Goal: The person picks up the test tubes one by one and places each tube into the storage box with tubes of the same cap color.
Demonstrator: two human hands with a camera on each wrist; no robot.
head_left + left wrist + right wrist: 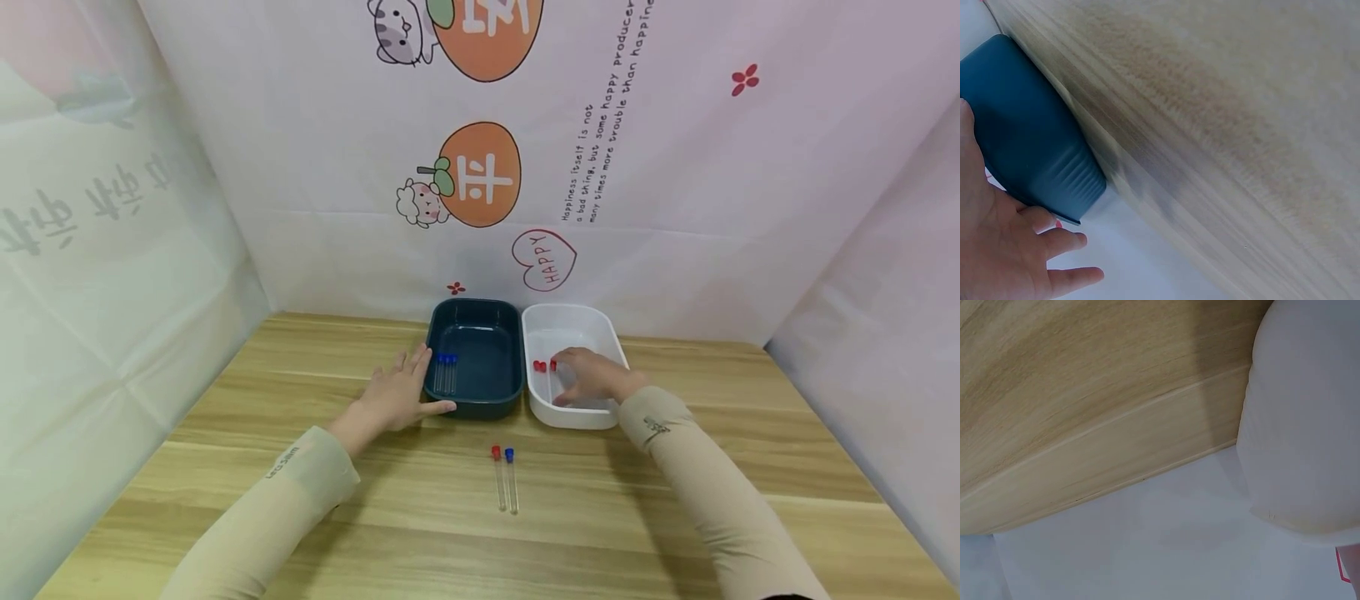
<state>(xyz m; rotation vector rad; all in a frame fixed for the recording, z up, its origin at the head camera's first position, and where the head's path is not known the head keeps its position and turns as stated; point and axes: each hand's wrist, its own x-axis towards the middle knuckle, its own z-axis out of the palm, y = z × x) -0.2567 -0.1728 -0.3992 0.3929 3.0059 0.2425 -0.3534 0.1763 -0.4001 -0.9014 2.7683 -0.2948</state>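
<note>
From where I stand, the person has both hands out over the desk (390,525), one at each of two trays set side by side against the printed cloth (322,158). The left hand (393,396) lies along the outer left side of the dark blue tray (483,358), its fingers spread and loose, the thumb out by the near corner, pinching nothing. Inside that tray, near its left wall, three blue-capped tubes (447,379) lie in a row, caps toward the cloth. The right hand (596,377) dips into the white tray (576,417), its fingertips at one red cap (553,365) and its thumb lower down; the hand hides much of what lies beneath, so I cannot tell whether it grips that tube or only touches it. Just left of it, two more red caps (540,367) sit close together. On the bare wood in front of the trays, a red-topped tube (500,485) and a blue-topped tube (512,485) lie next to each other, well apart from either hand, their caps pointing toward the trays.
</note>
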